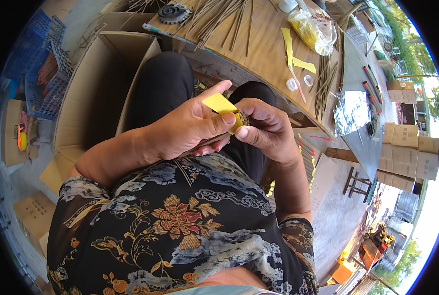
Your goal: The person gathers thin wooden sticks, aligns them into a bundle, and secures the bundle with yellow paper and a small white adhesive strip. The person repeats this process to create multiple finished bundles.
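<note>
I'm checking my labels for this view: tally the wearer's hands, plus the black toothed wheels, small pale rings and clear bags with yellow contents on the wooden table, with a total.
Hands (left hand, right hand): 2
Black toothed wheel: 1
Small pale rings: 2
Clear bag with yellow contents: 1
Total: 6

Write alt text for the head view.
A left hand and right hand hold a yellow strip against what looks like a brown bundle. Beyond the dark-trousered knees, a wooden table bears thin sticks; an open cardboard box stands at left.
</note>
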Motion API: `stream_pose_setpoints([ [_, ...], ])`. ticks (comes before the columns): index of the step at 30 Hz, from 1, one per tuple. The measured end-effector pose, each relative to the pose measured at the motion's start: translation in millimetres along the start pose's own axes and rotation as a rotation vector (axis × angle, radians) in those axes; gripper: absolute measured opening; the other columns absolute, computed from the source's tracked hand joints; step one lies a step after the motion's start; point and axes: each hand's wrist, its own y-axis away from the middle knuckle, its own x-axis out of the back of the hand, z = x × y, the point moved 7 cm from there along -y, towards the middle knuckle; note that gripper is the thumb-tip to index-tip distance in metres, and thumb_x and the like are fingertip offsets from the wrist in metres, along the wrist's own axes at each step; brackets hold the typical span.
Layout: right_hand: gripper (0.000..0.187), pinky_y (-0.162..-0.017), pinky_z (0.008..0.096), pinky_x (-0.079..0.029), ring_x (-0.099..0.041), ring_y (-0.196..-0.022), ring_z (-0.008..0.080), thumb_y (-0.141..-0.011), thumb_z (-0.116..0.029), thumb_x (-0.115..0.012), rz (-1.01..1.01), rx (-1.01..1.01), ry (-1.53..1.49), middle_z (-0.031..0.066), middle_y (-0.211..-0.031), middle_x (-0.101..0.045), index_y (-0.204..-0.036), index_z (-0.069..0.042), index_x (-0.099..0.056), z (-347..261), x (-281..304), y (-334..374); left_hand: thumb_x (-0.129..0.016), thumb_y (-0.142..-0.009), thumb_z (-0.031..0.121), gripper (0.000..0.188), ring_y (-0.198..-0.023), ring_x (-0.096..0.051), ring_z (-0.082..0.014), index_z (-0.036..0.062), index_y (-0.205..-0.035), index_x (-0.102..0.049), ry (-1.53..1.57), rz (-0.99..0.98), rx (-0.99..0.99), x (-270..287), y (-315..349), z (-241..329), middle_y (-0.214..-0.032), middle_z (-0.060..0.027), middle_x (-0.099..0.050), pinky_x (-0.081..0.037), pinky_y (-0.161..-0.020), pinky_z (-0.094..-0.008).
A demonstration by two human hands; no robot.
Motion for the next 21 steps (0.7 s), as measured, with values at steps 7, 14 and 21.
stream_pose_setpoints([
  [7, 0.023, -0.069, 0.0228, -0.042, -0.052, -0.078, 0.0097, -0.074, -0.005, -0.065, -0.089, -0.003, 0.304, 0.0035, -0.081, -0.054, -0.094, 0.002, -0.058, -8, 7, -5, -0.052, -0.087, 0.028, 0.078, -0.06, -0.045, -0.0082, 0.0055, -0.137, 0.003, 0.038, -0.064, 0.082, -2, -2, -8, -0.076, -0.0042, -0.048, -0.039, -0.048, -0.0185],
  [14, 0.022, -0.077, 0.0276, -0.043, -0.054, -0.084, 0.0173, -0.066, -0.002, -0.065, -0.085, 0.019, 0.293, 0.0077, -0.086, -0.057, -0.088, 0.002, -0.061, -14, 7, -11, -0.052, -0.087, 0.029, 0.067, -0.063, -0.045, -0.0076, 0.0092, -0.137, -0.013, 0.105, -0.148, 0.062, -3, -6, -10, -0.078, -0.002, -0.048, -0.038, -0.048, -0.0176],
  [21, 0.024, -0.072, 0.0278, -0.04, -0.051, -0.08, 0.0179, -0.065, -0.002, -0.067, -0.145, 0.074, 0.357, 0.0085, -0.085, -0.054, -0.088, 0.004, -0.061, -20, 6, -13, -0.044, -0.091, 0.017, 0.041, -0.054, -0.045, -0.0073, 0.0092, -0.128, -0.029, 0.191, -0.17, 0.049, -9, -5, -4, -0.072, -0.0045, -0.051, -0.038, -0.047, -0.0173],
])
